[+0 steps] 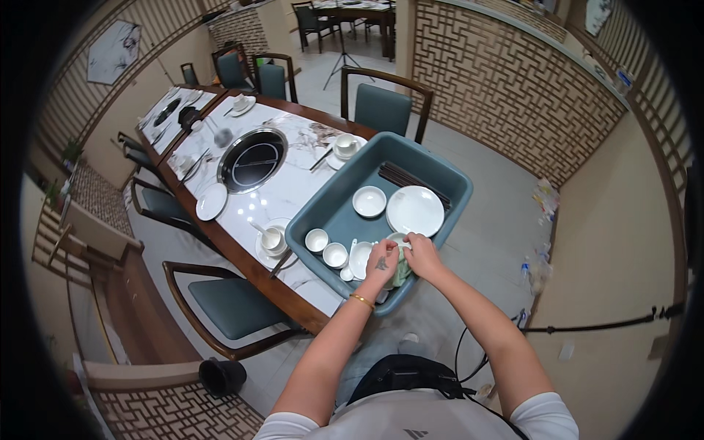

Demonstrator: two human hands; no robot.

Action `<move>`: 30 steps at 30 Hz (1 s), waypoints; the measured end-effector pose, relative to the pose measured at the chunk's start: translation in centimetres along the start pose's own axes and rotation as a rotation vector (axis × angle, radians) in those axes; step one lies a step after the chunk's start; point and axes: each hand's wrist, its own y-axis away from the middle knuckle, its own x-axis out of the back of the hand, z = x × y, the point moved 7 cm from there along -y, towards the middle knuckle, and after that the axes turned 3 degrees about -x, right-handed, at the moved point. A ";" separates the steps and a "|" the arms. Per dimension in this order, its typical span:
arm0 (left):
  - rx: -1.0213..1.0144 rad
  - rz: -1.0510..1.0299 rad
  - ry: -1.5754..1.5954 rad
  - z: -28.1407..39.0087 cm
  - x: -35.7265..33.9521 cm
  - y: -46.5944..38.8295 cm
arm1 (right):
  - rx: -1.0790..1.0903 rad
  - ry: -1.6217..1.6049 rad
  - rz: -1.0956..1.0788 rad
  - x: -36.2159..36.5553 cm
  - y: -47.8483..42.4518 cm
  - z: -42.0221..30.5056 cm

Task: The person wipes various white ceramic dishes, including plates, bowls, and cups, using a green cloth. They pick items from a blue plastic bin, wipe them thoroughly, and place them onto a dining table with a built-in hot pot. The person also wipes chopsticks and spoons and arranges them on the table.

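A blue-grey plastic tub rests at the end of the dining table. Over its near right part, my left hand and my right hand are close together at a pale green cloth and a white dish behind it. My fingers are bent, and what they grip is partly hidden. Beside my left hand lies a white oval dish, with two small white cups farther left. Beyond my hands are a stack of white plates, a white bowl and a bundle of dark chopsticks.
The marble-topped table carries a round inset hotpot cooker, a white plate and several place settings. Chairs line both sides. A black bin stands at lower left. Bottles and plastic bags lie along the right wall.
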 end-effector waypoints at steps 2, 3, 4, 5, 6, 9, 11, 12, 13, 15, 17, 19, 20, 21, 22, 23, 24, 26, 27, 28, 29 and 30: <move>-0.013 0.024 -0.138 0.8 -0.4 -1.3 | -0.009 0.147 0.009 -0.6 -1.7 1.2; -0.018 0.030 -0.214 0.8 -0.4 -1.9 | -0.031 0.183 -0.008 -1.1 -2.5 1.6; -0.032 0.024 -0.224 0.8 -0.4 -2.3 | -0.056 0.218 -0.024 -1.5 -3.2 1.9; -0.044 0.023 -0.229 0.2 -0.8 -2.8 | -0.082 0.254 -0.038 -1.9 -3.8 2.3; -0.064 0.023 -0.240 -0.7 -1.0 -3.5 | -0.079 0.283 -0.019 -2.6 -4.3 2.5; -0.155 -0.014 -0.181 -0.7 -2.0 -3.9 | -0.106 0.387 -0.055 -4.0 -5.0 4.9; -0.157 -0.020 -0.128 -0.5 -2.0 -3.8 | -0.062 0.445 -0.083 -4.2 -5.4 5.6; -0.149 -0.031 -0.106 -0.4 -1.8 -3.9 | -0.039 0.466 -0.101 -4.3 -5.4 5.7; -0.145 -0.020 -0.089 -0.2 -1.3 -3.7 | -0.015 0.488 -0.119 -4.5 -5.4 5.7; -0.135 0.011 -0.051 -0.3 -0.2 -3.1 | 0.018 0.501 -0.136 -4.4 -5.1 5.1; -0.120 0.103 -0.076 -1.0 1.1 -2.7 | 0.037 0.490 -0.124 -3.3 -4.8 4.2; -0.094 0.137 -0.117 -0.9 2.0 -2.2 | 0.031 0.452 -0.084 -1.4 -4.7 3.4; -0.076 0.122 -0.146 -0.6 2.3 -2.1 | 0.013 0.413 -0.078 -0.5 -4.9 3.1; -0.061 0.110 -0.175 0.0 2.8 -1.9 | 0.023 0.362 -0.087 0.6 -4.9 2.0; -0.024 0.112 -0.098 0.7 3.4 -1.8 | 0.035 0.313 -0.094 2.1 -4.9 0.6; 0.037 0.063 -0.017 1.2 3.9 -1.7 | 0.048 0.264 -0.103 3.1 -5.0 -0.4; 0.093 0.006 0.068 2.9 4.5 -1.5 | 0.071 0.192 -0.094 4.0 -4.9 -1.0; 0.173 -0.052 0.222 1.8 4.9 -0.9 | 0.143 0.036 -0.100 4.7 -5.1 -2.5; 0.174 -0.005 0.332 0.9 5.2 -0.6 | 0.150 -0.037 -0.125 4.6 -5.3 -3.2; 0.173 0.044 0.442 0.1 5.6 0.0 | 0.158 -0.110 -0.152 4.4 -5.4 -3.9; 0.169 0.097 0.552 -0.7 6.0 0.5 | 0.166 -0.183 -0.182 4.2 -5.6 -4.7; 0.230 0.122 0.626 -1.5 6.6 1.1 | 0.071 -0.407 -0.237 3.8 -5.7 -4.8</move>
